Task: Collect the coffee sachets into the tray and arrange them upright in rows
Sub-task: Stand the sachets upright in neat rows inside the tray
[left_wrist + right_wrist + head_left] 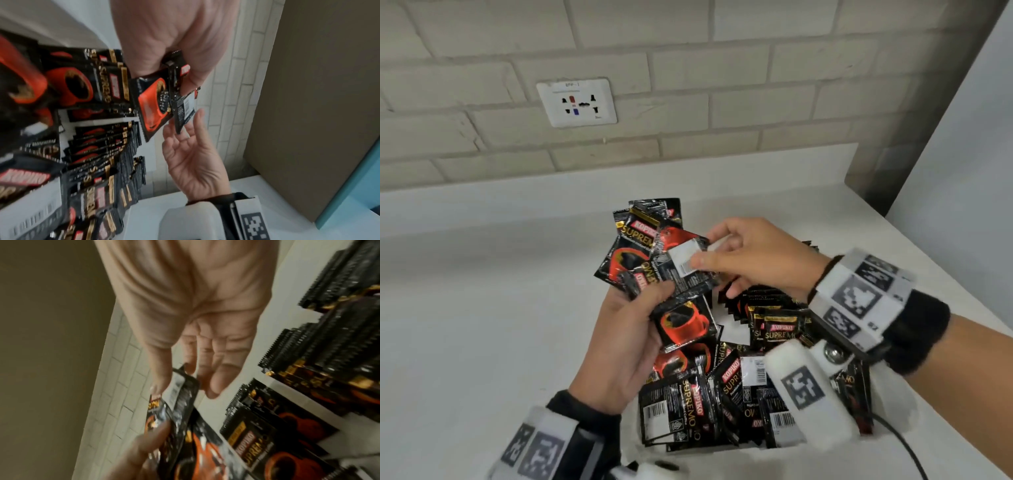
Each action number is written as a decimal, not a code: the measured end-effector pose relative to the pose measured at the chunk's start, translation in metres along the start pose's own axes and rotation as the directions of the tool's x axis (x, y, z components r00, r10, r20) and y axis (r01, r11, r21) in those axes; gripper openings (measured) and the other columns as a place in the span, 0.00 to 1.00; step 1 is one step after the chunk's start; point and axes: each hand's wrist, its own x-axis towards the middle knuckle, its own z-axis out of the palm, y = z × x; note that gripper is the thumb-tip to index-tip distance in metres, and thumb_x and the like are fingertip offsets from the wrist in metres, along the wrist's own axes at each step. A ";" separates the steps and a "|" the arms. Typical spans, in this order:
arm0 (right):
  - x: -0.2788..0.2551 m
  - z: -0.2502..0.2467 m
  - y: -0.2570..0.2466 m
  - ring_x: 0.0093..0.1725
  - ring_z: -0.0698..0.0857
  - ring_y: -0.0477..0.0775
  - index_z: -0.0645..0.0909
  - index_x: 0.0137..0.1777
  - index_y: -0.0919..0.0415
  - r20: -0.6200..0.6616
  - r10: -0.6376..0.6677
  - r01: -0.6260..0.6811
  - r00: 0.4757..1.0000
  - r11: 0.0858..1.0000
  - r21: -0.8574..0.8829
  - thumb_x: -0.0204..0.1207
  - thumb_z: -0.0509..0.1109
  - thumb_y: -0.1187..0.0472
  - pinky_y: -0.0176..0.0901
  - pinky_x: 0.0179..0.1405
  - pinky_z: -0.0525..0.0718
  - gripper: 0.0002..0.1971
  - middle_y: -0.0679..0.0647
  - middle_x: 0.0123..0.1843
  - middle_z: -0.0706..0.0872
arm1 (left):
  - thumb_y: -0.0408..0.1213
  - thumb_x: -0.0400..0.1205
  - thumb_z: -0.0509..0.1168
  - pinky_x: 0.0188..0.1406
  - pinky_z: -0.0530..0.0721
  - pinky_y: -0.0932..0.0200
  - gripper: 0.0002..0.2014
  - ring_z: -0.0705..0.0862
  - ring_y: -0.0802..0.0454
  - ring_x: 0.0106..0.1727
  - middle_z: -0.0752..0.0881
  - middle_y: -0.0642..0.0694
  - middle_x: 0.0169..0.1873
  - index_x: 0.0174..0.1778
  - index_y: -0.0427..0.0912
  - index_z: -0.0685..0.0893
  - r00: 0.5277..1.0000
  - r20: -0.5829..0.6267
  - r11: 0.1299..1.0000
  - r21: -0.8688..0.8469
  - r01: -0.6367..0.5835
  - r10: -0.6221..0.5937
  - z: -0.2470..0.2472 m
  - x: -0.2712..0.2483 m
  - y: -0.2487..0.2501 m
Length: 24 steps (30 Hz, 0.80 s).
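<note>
My left hand (650, 298) grips a fan of several black-and-red coffee sachets (633, 253) above the white tray (722, 457). My right hand (705, 250) pinches the top sachet (681, 263), thumb on its white barcode label and fingers behind it. In the left wrist view the held sachets (156, 104) hang from the left hand (174, 40), with the right hand (193, 162) touching them from below. The right wrist view shows the right hand's thumb on that sachet (180, 395). Upright rows of sachets (774, 308) stand at the tray's far right. A loose pile (688, 404) fills its front.
The tray sits on a white counter (482, 308) against a brick wall with a socket plate (577, 102). A pale panel (962, 171) bounds the counter on the right. A black cable (907, 448) trails past the tray's near right corner.
</note>
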 end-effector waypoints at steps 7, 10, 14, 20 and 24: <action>-0.020 -0.008 0.031 0.26 0.83 0.41 0.80 0.45 0.60 -0.122 0.050 -0.026 0.991 0.980 0.196 0.70 0.73 0.68 0.31 0.21 0.82 0.06 0.54 0.35 0.85 | 0.34 0.70 0.66 0.44 0.89 0.49 0.19 0.90 0.46 0.48 0.90 0.40 0.50 0.58 0.39 0.82 0.994 0.102 0.998 0.046 0.044 -0.049 0.016 -0.008 -0.016; -0.028 -0.009 0.038 0.27 0.84 0.40 0.80 0.44 0.56 -0.142 0.051 -0.020 0.988 0.977 0.212 0.71 0.72 0.69 0.31 0.20 0.81 0.08 0.52 0.37 0.87 | 0.39 0.73 0.64 0.50 0.87 0.47 0.17 0.89 0.46 0.50 0.90 0.39 0.51 0.57 0.39 0.83 0.991 0.094 0.995 0.015 0.096 -0.097 0.019 -0.008 -0.020; -0.034 -0.012 0.043 0.29 0.86 0.40 0.79 0.48 0.47 -0.157 0.048 -0.006 0.986 0.967 0.256 0.72 0.71 0.70 0.31 0.18 0.79 0.15 0.55 0.42 0.89 | 0.34 0.77 0.63 0.49 0.87 0.49 0.15 0.89 0.45 0.52 0.90 0.40 0.52 0.60 0.38 0.82 0.994 0.056 0.995 -0.003 0.098 -0.097 0.021 -0.008 -0.023; -0.044 -0.033 0.044 0.31 0.87 0.42 0.82 0.51 0.53 -0.294 0.059 0.050 0.954 0.936 0.349 0.71 0.71 0.70 0.32 0.19 0.80 0.13 0.54 0.41 0.90 | 0.28 0.80 0.61 0.38 0.90 0.50 0.12 0.89 0.49 0.40 0.91 0.42 0.44 0.59 0.37 0.82 0.996 -0.063 0.996 -0.061 0.058 -0.062 0.016 -0.003 -0.021; -0.046 -0.041 0.042 0.29 0.86 0.41 0.82 0.51 0.55 -0.303 0.030 0.089 0.953 0.923 0.373 0.71 0.71 0.71 0.32 0.20 0.81 0.13 0.54 0.38 0.90 | 0.28 0.80 0.61 0.36 0.90 0.53 0.13 0.90 0.50 0.38 0.91 0.42 0.44 0.59 0.37 0.82 0.997 -0.061 0.998 -0.027 0.054 -0.056 0.017 -0.002 -0.020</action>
